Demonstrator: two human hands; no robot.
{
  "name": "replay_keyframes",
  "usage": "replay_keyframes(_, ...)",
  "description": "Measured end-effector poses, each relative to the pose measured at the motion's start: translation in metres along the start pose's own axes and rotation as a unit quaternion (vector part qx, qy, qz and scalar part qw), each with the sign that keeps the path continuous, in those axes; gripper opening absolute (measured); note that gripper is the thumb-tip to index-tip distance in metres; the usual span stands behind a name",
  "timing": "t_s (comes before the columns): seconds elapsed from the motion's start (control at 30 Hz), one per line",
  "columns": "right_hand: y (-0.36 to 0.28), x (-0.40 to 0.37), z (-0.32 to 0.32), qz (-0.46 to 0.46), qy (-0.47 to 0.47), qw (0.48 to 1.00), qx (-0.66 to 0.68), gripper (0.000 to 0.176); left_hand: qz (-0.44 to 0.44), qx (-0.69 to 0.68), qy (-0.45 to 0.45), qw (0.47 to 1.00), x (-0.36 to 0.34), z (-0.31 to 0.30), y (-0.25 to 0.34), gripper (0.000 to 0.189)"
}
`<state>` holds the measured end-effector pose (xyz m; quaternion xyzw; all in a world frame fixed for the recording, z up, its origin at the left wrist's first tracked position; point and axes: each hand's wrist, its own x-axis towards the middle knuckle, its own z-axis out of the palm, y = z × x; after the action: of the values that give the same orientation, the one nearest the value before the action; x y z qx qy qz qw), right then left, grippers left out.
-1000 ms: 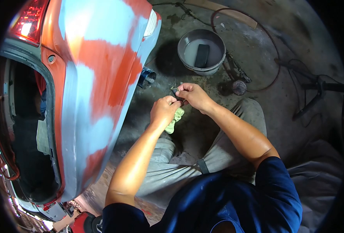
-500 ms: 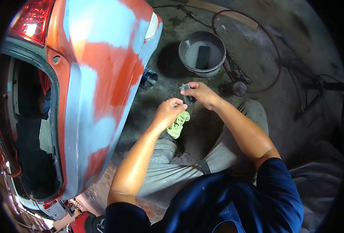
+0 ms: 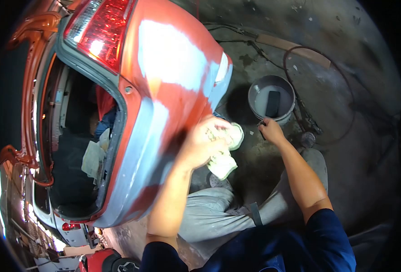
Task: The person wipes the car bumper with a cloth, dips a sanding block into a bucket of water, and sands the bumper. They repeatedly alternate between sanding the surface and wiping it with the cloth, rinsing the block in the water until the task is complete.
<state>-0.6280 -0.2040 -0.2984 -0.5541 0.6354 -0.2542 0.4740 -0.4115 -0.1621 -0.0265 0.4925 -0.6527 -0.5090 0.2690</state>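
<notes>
A light green cloth [image 3: 223, 164] is gripped in my left hand [image 3: 203, 141], which is raised beside the car's bumper [image 3: 148, 136]. The bumper is orange-red with pale blue-grey patches. My right hand [image 3: 272, 131] is closed on a small dark thing [image 3: 262, 130], mostly covered by the fingers, just below the rim of a bucket. That bucket [image 3: 253, 105] holds cloudy liquid with a dark block [image 3: 273, 103] in it.
The red tail light [image 3: 105, 34] and open trunk [image 3: 71, 158] are at the left. A hose [image 3: 347, 81] loops over the floor behind the bucket, near a long flat strip [image 3: 295, 49]. A round tool end [image 3: 307, 139] lies by my right knee.
My hands have moved apart. The left now holds the cloth, which hung lower before, close to the bumper; the right has kept the dark thing, near the bucket. The view has shifted toward the car.
</notes>
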Motion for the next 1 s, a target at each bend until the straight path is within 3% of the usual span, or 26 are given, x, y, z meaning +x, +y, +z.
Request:
replay_keyframes(0.07,-0.006,-0.005,0.005,0.042,-0.067,0.996,-0.043,0.032,0.108,-0.060,0.125,0.984,0.012,-0.039,0.076,0.031)
replay_keyframes(0.13,0.006,-0.006,0.024,-0.002,-0.060,0.984,-0.166,0.033,0.216,0.044,0.242,0.945,0.035,-0.080,0.161,0.028)
replay_keyframes(0.17,0.019,-0.008,0.038,-0.016,-0.058,0.972,-0.228,0.033,0.329,0.199,0.283,0.879,0.053,-0.111,0.190,0.030)
replay_keyframes(0.2,0.029,-0.008,0.050,-0.014,-0.047,0.972,-0.231,0.034,0.377,0.438,0.314,0.753,0.063,-0.139,0.224,0.029)
replay_keyframes(0.23,0.040,-0.007,0.064,-0.015,-0.024,0.983,-0.183,0.031,0.422,0.546,0.327,0.646,0.078,-0.171,0.252,0.028)
replay_keyframes(0.3,0.053,0.001,0.084,-0.021,0.027,0.996,-0.087,0.027,0.438,0.625,0.318,0.563,0.109,-0.215,0.281,0.029)
replay_keyframes(0.37,0.036,0.001,0.076,0.002,-0.025,0.999,-0.049,0.029,0.338,0.753,0.234,0.514,0.131,-0.251,0.279,0.032)
replay_keyframes(0.4,0.025,0.003,0.074,0.015,-0.052,0.998,-0.028,0.030,0.292,0.836,0.223,0.409,0.134,-0.259,0.266,0.031)
replay_keyframes(0.5,0.010,0.023,0.084,0.011,0.006,0.996,0.088,0.029,0.263,0.846,0.166,0.432,0.147,-0.283,0.273,0.030)
replay_keyframes(0.6,-0.002,0.078,0.108,0.043,0.053,0.949,0.309,0.031,0.325,0.864,0.106,0.371,0.138,-0.298,0.275,0.031)
replay_keyframes(0.63,-0.007,0.095,0.116,0.047,0.051,0.918,0.389,0.031,0.328,0.871,0.079,0.356,0.137,-0.301,0.278,0.031)
replay_keyframes(0.77,-0.062,0.131,0.109,0.061,0.071,0.714,0.694,0.026,0.287,0.858,0.093,0.415,0.135,-0.314,0.280,0.034)
replay_keyframes(0.83,-0.077,0.154,0.131,-0.004,0.103,0.642,0.760,0.017,0.275,0.852,0.097,0.436,0.140,-0.309,0.278,0.034)
replay_keyframes(0.9,-0.086,0.153,0.131,0.013,0.092,0.688,0.720,0.019,0.270,0.852,0.119,0.433,0.134,-0.328,0.290,0.034)
replay_keyframes(1.0,-0.105,0.150,0.134,0.045,0.120,0.622,0.772,0.021,0.279,0.873,0.089,0.391,0.139,-0.305,0.288,0.033)
